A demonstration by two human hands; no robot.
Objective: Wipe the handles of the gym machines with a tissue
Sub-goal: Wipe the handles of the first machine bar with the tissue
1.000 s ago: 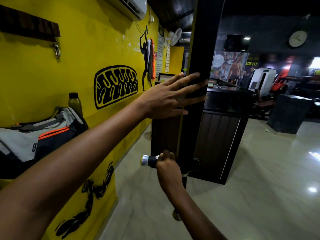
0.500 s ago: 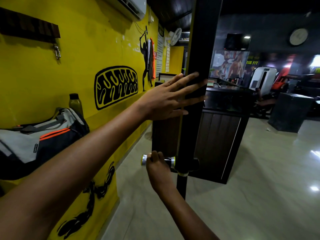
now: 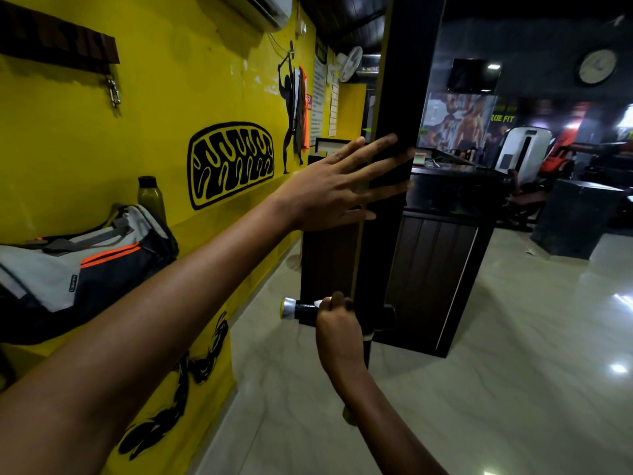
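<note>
The left hand (image 3: 329,190) is spread wide and flat, fingers splayed, pressed against the tall black upright post (image 3: 400,97) of the gym machine that runs up the middle of the view. The fingertips lie across the post's dark face; the palm holds nothing.

Down at six o'clock from that hand, the right hand (image 3: 339,332) is curled into a fist around the short black horizontal handle with a silver end cap (image 3: 298,308), which sticks out toward nine o'clock from the foot of the post. A small corner of white tissue (image 3: 318,302) peeps out above the knuckles, pinched between the hand and the handle; the rest of it is hidden inside the grip. The silver cap and a stretch of black grip sit bare just beyond the fist.

Over at nine o'clock, a grey and dark sports bag with orange stripes (image 3: 78,269) rests against the yellow wall with black graphics (image 3: 164,108), and a dark olive bottle (image 3: 150,197) stands just behind it. Behind the post sits a dark wood-panelled counter (image 3: 435,269). At two o'clock a round white wall clock (image 3: 597,66) hangs on the dark far wall, and the glossy pale tiled floor (image 3: 513,371) spreads out toward four o'clock.
</note>
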